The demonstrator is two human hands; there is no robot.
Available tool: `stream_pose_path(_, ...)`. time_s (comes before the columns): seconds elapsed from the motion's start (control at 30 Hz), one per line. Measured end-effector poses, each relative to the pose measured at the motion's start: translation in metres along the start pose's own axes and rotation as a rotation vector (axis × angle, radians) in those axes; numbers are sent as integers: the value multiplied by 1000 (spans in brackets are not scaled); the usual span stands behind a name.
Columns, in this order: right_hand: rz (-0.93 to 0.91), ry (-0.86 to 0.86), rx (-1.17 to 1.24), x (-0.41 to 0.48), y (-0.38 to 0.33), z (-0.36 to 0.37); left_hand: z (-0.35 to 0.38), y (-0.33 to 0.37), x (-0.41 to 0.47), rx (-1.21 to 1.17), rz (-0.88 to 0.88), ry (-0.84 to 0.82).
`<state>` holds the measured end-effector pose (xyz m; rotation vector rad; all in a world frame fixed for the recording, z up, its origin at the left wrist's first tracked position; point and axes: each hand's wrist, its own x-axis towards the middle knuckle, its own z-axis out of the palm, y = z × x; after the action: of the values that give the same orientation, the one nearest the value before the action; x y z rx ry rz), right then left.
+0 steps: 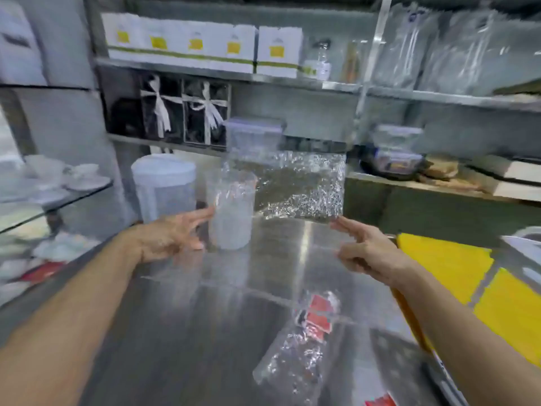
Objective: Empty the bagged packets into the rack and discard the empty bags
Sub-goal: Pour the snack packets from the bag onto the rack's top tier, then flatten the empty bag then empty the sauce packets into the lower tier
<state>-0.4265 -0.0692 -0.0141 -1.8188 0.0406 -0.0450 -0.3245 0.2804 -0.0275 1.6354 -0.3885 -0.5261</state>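
A tall clear plastic container [231, 212] stands on the steel counter [181, 332]. My left hand [172, 232] rests against its left side, fingers spread, gripping nothing. A crinkled clear bag [301, 186] hangs from the container's top and stretches out to the right. My right hand [366, 250] is just below the bag's lower right corner, two fingers stretched toward it, the others curled; whether it touches the bag is unclear. Nearer to me, another clear bag with red packets [307, 341] lies on the counter.
A white lidded tub [164, 186] stands left of the container. Yellow sheets [456, 265] lie at the right edge. Shelves behind hold white boxes [205, 42], ribboned dark boxes [187, 112] and bagged goods. A glass shelf with cups [55, 177] is at left.
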Motion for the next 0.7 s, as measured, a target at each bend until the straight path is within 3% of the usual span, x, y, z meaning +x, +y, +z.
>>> stream_pose_path(0.2, 170, -248, -259, 33, 74, 132, -75, -109, -47, 188, -439, 133)
stream_pose_path(0.37, 251, -388, -459, 48, 125, 217, -112, -187, -69, 632, -491, 267)
stream_pose_path(0.5, 184, -455, -833, 48, 160, 255, -123, -234, -70, 980, -506, 119)
stream_pose_path(0.7, 261, -474, -940, 46, 166, 254, -134, -237, -71, 1131, -725, 65)
